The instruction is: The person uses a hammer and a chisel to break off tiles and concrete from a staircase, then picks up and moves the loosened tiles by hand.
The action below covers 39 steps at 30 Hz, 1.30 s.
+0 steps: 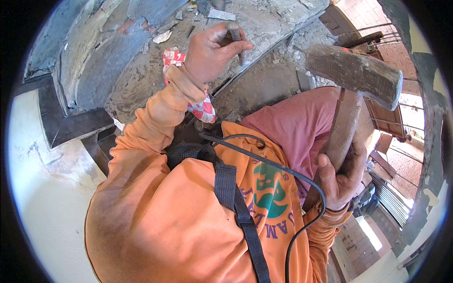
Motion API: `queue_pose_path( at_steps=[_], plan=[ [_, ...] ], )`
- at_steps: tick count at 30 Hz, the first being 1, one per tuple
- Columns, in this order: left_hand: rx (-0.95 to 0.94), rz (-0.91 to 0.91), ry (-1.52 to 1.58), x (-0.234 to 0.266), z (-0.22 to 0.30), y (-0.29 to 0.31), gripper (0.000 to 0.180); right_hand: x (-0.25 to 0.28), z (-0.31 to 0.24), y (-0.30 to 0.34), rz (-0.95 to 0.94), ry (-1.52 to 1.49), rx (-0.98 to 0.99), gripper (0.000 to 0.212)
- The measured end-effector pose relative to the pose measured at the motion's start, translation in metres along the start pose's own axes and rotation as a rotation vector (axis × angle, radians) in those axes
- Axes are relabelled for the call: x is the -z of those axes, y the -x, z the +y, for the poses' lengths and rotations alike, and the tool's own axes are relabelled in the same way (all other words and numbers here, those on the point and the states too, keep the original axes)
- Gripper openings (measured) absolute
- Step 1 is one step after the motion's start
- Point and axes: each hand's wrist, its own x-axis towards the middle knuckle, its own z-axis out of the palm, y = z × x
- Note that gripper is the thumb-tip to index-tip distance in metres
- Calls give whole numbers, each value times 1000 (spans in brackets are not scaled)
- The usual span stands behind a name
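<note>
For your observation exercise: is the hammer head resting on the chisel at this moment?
No, the hammer is raised in the right hand, apart from the chisel in the left hand.

Left hand (212, 49) sat at 12 o'clock, gripping chisel (235, 37) w/ tip on concrete slab (264, 80). Right hand (340, 177) at 3 o'clock, hammer (354, 75) head above it at approx. 1–2 o'clock, well apart from chisel. Rubble bits (163, 37) lay on slab at 11 o'clock. Cable (283, 170) ran across chest, between both arms. Wall (47, 188) at 8–9 o'clock.
</note>
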Motion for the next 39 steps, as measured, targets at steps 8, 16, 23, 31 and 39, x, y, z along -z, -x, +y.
queue_pose_path(
  at_steps=[8, 16, 23, 31, 39],
  plan=[
    [-53, -68, -165, -8, 2, 0, 17, -11, -11, -27, -123, 232, 254, 56],
    [-109, 56, -268, -10, -7, 3, 17, -18, -45, -52, -167, 307, 430, 58],
    [-147, 49, -293, -11, 3, 1, 30, -28, -49, -63, -322, 448, 369, 63],
    [-159, 27, -294, -7, -7, 3, 20, -22, -58, -80, -258, 338, 497, 62],
    [-115, -12, -400, -12, 5, 4, 19, -21, -56, -81, -364, 475, 358, 63]
  ],
)
